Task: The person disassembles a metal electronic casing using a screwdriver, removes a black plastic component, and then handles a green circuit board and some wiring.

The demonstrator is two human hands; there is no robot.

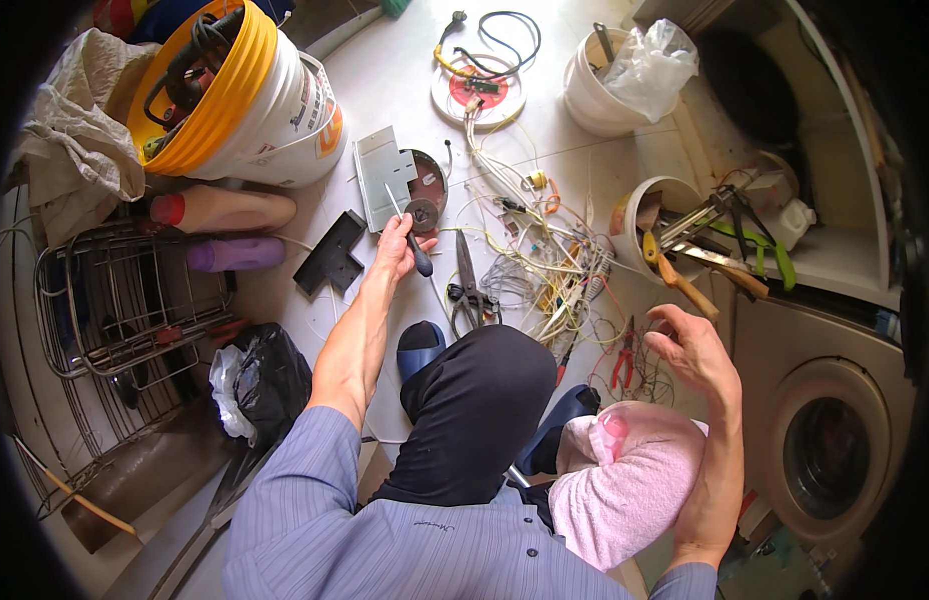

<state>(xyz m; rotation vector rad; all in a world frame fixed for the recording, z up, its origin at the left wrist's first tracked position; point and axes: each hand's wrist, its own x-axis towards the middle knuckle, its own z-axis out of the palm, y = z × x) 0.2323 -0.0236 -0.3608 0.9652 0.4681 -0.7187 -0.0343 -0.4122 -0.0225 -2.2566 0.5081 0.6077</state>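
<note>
Screwdriver (422, 259) is in the left hand (396, 247), fingers closed around it — shaft poking out past the grip toward a grey metal plate (378, 165). Flat black piece (327, 257) sits left of the grip, big scissors (468, 296) to its right. Right hand (697, 352) is well apart — half-curled, looks empty.

- One black-handled screwdriver (422, 259)
- One pair of large shears (467, 276)
- One pair of red-handled pliers (626, 353)
- Two blue slippers (420, 344)
- Two lying bottles (235, 212)
- One grey metal plate (376, 167)
- One washing machine (833, 395)
</note>
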